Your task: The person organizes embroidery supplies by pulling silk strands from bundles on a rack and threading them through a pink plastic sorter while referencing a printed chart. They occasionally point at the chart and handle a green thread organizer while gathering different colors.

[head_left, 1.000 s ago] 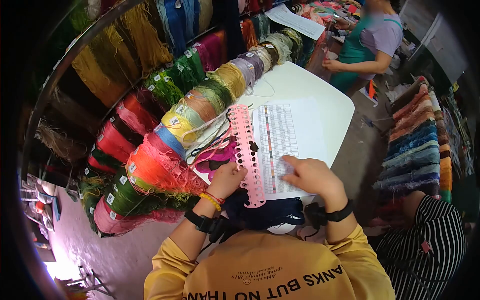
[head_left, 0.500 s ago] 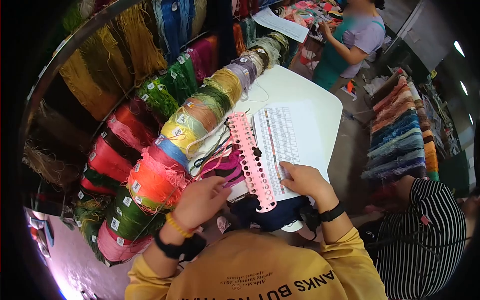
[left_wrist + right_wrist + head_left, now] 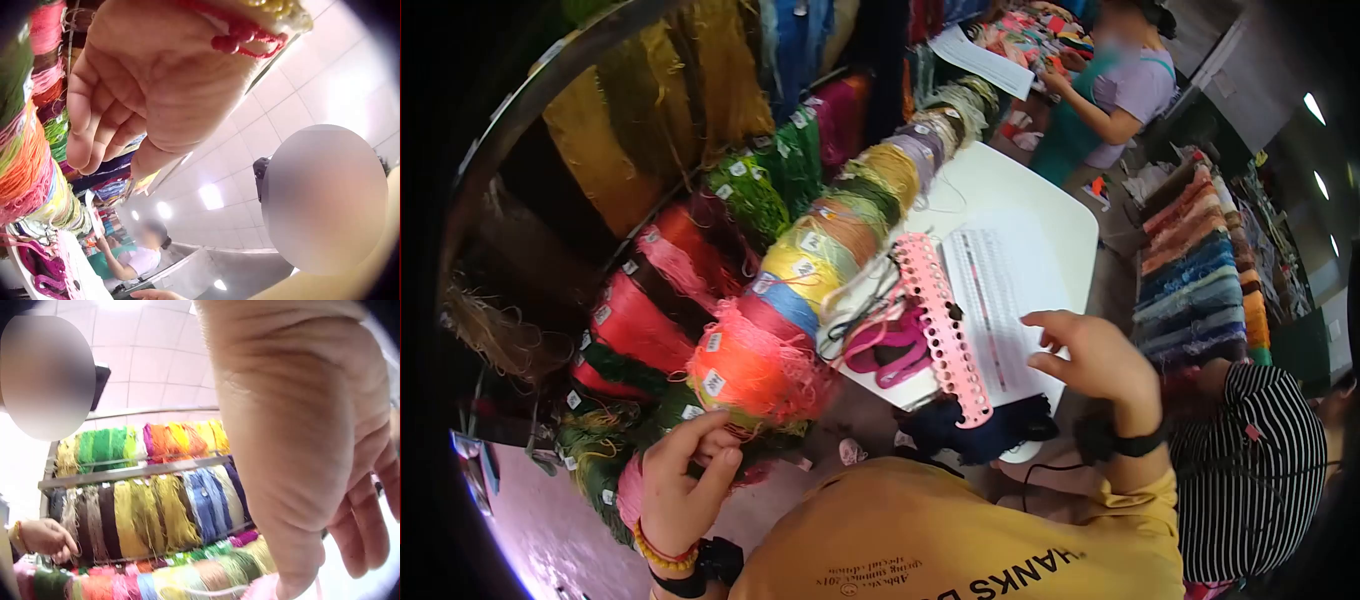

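My left hand (image 3: pixel 685 485) is beside the near end of the row of thread skeins, close to a coral-orange skein (image 3: pixel 745 375) with small white tags. Its fingers are loosely bent and nothing is in them; the left wrist view shows the bare palm (image 3: pixel 156 81). My right hand (image 3: pixel 1095 365) hovers by the right edge of a printed chart (image 3: pixel 1020 270), fingers relaxed and holding nothing. Left of the chart lies a pink strip with punched holes (image 3: pixel 945 335), magenta thread (image 3: pixel 888 352) and other strands looped at its side. Both lie on a white table (image 3: pixel 1065 225).
Racks of tagged skeins fill the left, including mustard hanks (image 3: pixel 605 130). Navy thread (image 3: pixel 990 425) hangs at the table's near edge. Another rack (image 3: pixel 1195 270) stands right. A person in a green apron (image 3: pixel 1065 125) stands beyond; another in stripes (image 3: pixel 1250 470) is close on the right.
My left hand has let go of the pink strip and moved left to the skeins. The right hand has drawn back rightward from the chart's coloured column, its pointing finger relaxing.
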Demonstrator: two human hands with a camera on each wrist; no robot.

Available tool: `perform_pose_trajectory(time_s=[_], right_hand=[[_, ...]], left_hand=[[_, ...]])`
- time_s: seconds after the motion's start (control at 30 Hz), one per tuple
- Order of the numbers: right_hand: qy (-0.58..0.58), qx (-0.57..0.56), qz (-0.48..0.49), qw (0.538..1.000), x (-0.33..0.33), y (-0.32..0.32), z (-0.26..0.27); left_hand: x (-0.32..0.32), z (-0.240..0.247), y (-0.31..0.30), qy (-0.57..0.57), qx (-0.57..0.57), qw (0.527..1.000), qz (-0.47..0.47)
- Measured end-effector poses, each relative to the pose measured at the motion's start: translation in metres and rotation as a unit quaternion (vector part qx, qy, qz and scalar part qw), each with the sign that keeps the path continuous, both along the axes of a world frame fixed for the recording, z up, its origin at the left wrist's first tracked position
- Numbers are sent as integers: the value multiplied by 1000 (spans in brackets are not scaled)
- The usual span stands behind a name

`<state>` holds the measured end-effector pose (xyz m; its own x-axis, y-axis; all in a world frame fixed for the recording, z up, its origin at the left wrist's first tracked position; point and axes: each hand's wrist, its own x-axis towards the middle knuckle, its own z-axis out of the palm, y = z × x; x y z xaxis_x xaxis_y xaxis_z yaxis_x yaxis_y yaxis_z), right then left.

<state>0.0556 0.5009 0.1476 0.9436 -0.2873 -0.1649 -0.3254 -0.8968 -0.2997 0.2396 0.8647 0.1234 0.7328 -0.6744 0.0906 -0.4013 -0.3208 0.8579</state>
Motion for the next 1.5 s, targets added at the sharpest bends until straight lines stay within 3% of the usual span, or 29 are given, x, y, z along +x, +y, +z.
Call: perform_pose_trajectory(time_s=[0.1,0.23,0.4,0.5,0.57,0.73,0.77,0.83,0.9,1.07,1.13,1.3,1.37,1.5], right_hand=[[-74,62,84,992,22,16,60],[-145,134,169,966,69,14,90],[-89,130,193,968,148,-9,74],[-84,121,207,967,194,-31,47],[-71,108,202,971,223,-47,30],[-139,-1,130,982,284,-92,-6],[-157,-22,107,982,294,-100,-10],[-182,16,65,981,313,-115,-13],[-225,58,17,973,332,-131,-20],[-227,63,116,965,380,-135,-45],[-196,71,124,970,394,-131,-47],[-202,159,7,966,426,-188,-76],[-195,161,-58,966,424,-217,-72],[-254,138,-78,954,436,-263,-78]], left_hand=[[2,14,21,3,8,1000,11],[0,35,32,9,-32,997,74],[5,82,23,-36,4,993,116],[34,100,8,-135,43,990,-1],[52,109,-20,-145,65,987,-16],[114,86,-95,-251,87,958,-112],[121,86,-110,-207,128,962,-125],[148,66,-138,-321,136,922,-170],[171,47,-165,-303,152,920,-197],[205,14,-231,-290,144,917,-233],[207,8,-255,-316,164,904,-236],[230,-15,-294,-373,182,883,-217],[242,-25,-304,-402,173,876,-202],[268,-35,-329,-459,154,856,-183]])
